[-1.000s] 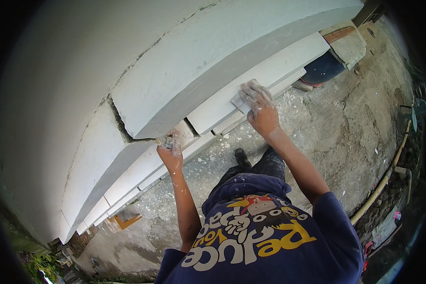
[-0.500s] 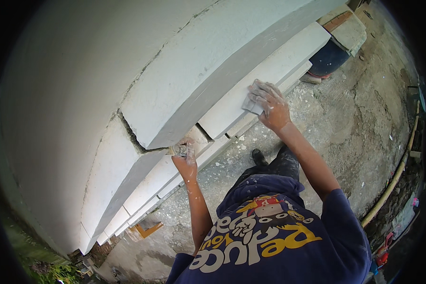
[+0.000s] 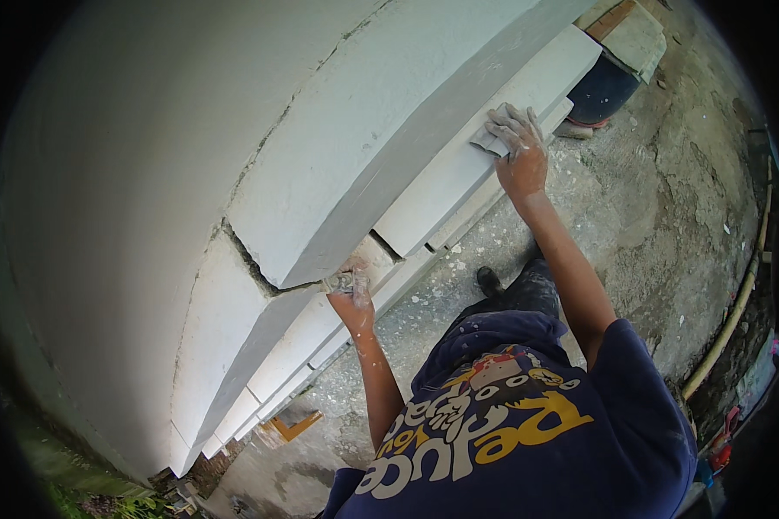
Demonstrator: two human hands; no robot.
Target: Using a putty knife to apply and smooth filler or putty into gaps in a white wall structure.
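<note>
My right hand (image 3: pixel 523 156), coated in pale dust, presses a folded grey sheet that looks like sandpaper (image 3: pixel 490 142) flat against the long white ledge (image 3: pixel 446 182). Its fingers lie over the sheet. Farther left, my dusty left hand (image 3: pixel 356 310) is closed at the dark open joint between two sections of the wall moulding (image 3: pixel 398 156). A small pale, yellowish-grey thing (image 3: pixel 341 282) shows among its fingers, too hidden to name. Another gap (image 3: pixel 386 245) cuts the ledge just beyond that hand.
A dark tub (image 3: pixel 604 90) with a board (image 3: pixel 636 43) over it stands at the ledge's far right end. A yellow-brown angled piece (image 3: pixel 292 427) lies by the wall's foot. Rough concrete floor (image 3: pixel 640 216) runs alongside, bordered on the right by a bamboo pole (image 3: pixel 729 324).
My right hand has slid the grey sheet along the ledge, up and to the right. My left hand stays at the joint; the whole view has shifted slightly.
</note>
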